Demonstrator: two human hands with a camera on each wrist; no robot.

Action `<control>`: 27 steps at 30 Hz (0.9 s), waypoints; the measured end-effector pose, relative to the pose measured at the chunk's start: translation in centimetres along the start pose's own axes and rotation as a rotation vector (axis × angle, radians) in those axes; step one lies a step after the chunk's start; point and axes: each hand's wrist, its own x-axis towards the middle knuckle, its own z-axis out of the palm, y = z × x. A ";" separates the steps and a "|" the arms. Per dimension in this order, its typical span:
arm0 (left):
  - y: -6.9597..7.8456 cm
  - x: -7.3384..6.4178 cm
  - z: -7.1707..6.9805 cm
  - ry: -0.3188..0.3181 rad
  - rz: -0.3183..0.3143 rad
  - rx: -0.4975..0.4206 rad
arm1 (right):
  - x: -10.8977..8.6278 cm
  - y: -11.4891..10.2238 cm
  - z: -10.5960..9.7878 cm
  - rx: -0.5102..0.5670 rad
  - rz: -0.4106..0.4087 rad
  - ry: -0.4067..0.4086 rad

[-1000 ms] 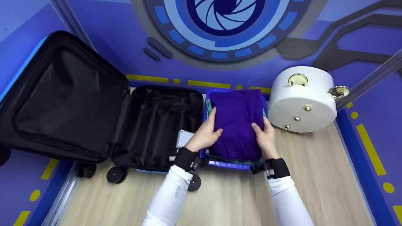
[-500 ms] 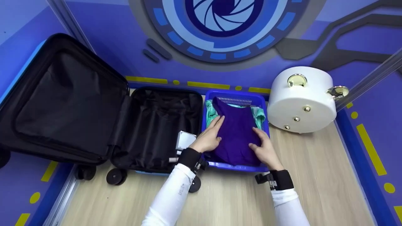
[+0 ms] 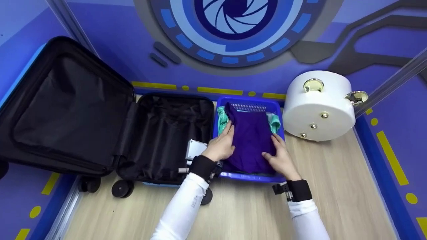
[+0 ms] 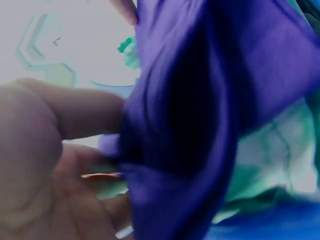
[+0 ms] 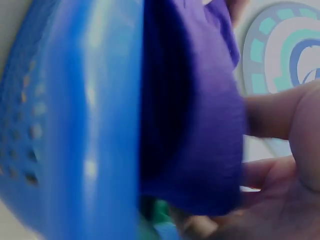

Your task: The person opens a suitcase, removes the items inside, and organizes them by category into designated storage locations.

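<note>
- Two-sided grip: left hand and right hand pinch opposite edges of the purple cloth
- Cloth position: over teal cloth, at the blue basket
- Hold both edges level; avoid dragging the teal cloth along

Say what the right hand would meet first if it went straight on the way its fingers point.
Past the purple cloth it holds, the right hand would probably meet the green cloth first, though depth is unclear.
</note>
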 end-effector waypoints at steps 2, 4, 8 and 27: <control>0.6 -1.2 0.0 0.033 -0.022 0.071 | 0.1 -0.5 -0.4 -0.043 -0.038 0.022; 1.3 -2.3 0.3 0.083 -0.018 0.154 | 0.4 -1.1 -0.8 -0.083 -0.085 0.028; 2.8 -3.8 1.2 0.116 0.066 0.334 | 1.4 -1.6 -1.2 -0.201 -0.169 -0.056; 3.0 -2.1 4.2 -0.221 0.056 0.306 | 3.5 -2.9 0.1 -0.485 -0.101 -0.327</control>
